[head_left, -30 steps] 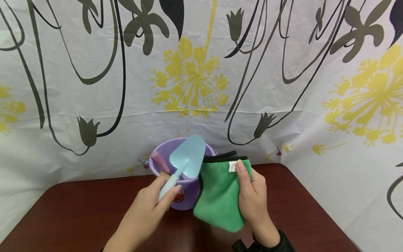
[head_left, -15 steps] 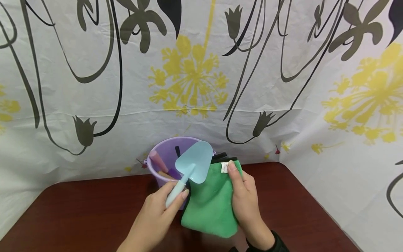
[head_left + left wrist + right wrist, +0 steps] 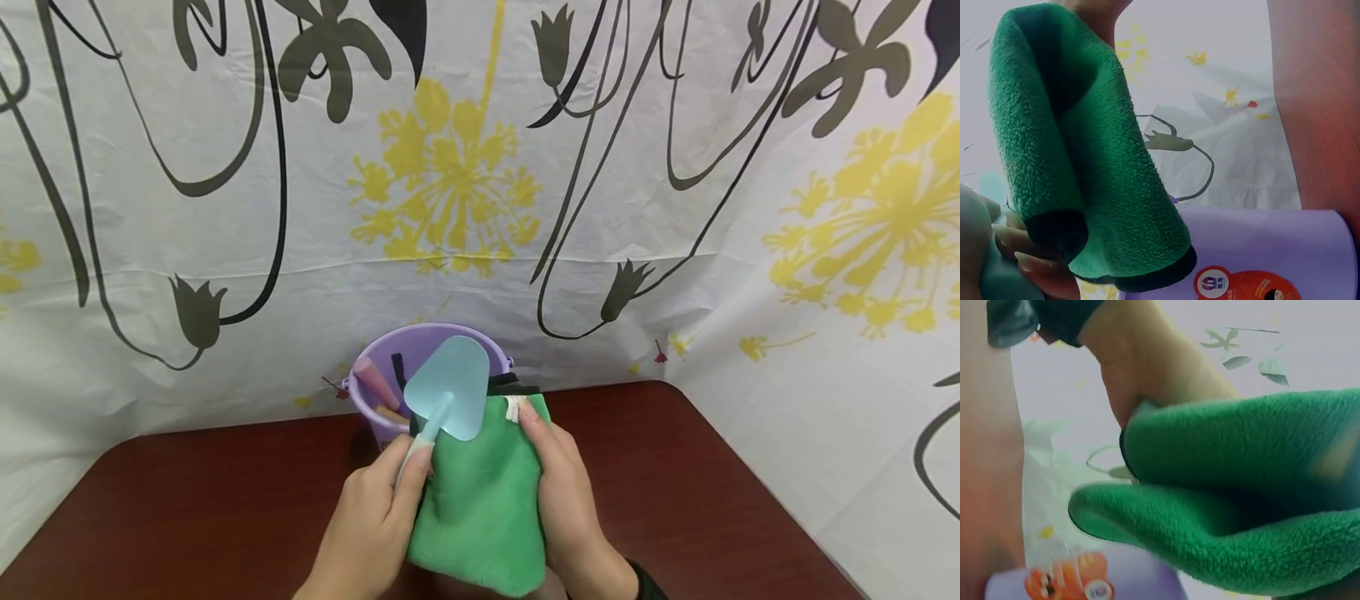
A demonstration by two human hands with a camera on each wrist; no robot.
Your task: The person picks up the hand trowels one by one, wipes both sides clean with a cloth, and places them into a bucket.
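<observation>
A light blue toy shovel (image 3: 453,379) is held blade-up by its handle in my left hand (image 3: 363,517). My right hand (image 3: 570,500) grips a folded green cloth (image 3: 480,508) with dark trim and a white tag, thumb lying near the tag. The cloth hangs behind the shovel in the head view, and its left edge reaches the left hand. In the left wrist view, curled fingers (image 3: 1044,265) of the left hand sit right at the cloth's dark edge. Seen from the right wrist, the folds of the cloth (image 3: 1222,437) gape apart.
Behind the hands a purple bucket (image 3: 423,343) stands on the dark red table (image 3: 225,500). Inside it are a pink rod-shaped piece (image 3: 377,383), a tan piece (image 3: 392,415) and a black strip (image 3: 398,368). A white flower-patterned curtain (image 3: 480,208) hangs along the back.
The cloth has moved left and nearer, from beside the bucket to in front of it, meeting the left hand. The shovel first shifted right, then back left slightly.
</observation>
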